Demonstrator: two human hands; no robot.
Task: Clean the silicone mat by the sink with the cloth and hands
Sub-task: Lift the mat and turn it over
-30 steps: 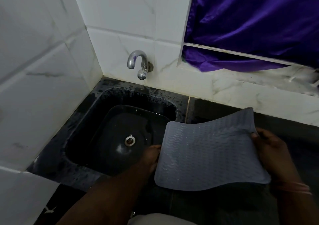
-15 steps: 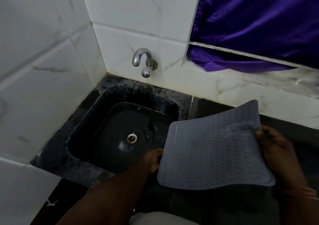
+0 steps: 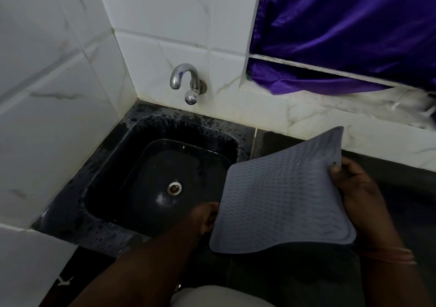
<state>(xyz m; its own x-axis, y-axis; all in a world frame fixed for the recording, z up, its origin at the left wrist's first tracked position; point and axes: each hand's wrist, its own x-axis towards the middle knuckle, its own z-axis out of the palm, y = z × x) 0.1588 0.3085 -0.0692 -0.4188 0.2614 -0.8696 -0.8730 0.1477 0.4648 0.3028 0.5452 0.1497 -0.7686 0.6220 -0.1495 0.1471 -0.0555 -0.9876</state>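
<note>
1. Silicone mat (image 3: pixel 280 203): grey-blue, with a raised wavy rib pattern
2. Sink (image 3: pixel 132 165): glossy black
3. Wall tiles (image 3: pixel 165 23): white with faint grey veining
4. Curtain (image 3: pixel 354 23): shiny purple
5. Tap (image 3: pixel 186 82): chrome

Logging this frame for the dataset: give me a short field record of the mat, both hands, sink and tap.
mat: grey silicone mat, textured, held off the counter, tilted and bowed, right of the basin
left hand: left hand grips the mat's left edge
right hand: right hand grips the mat's right edge, thumb on top
sink: black sink, wet rim, metal drain in view
tap: chrome tap on the tiled wall, no water running
cloth: none visible
</note>
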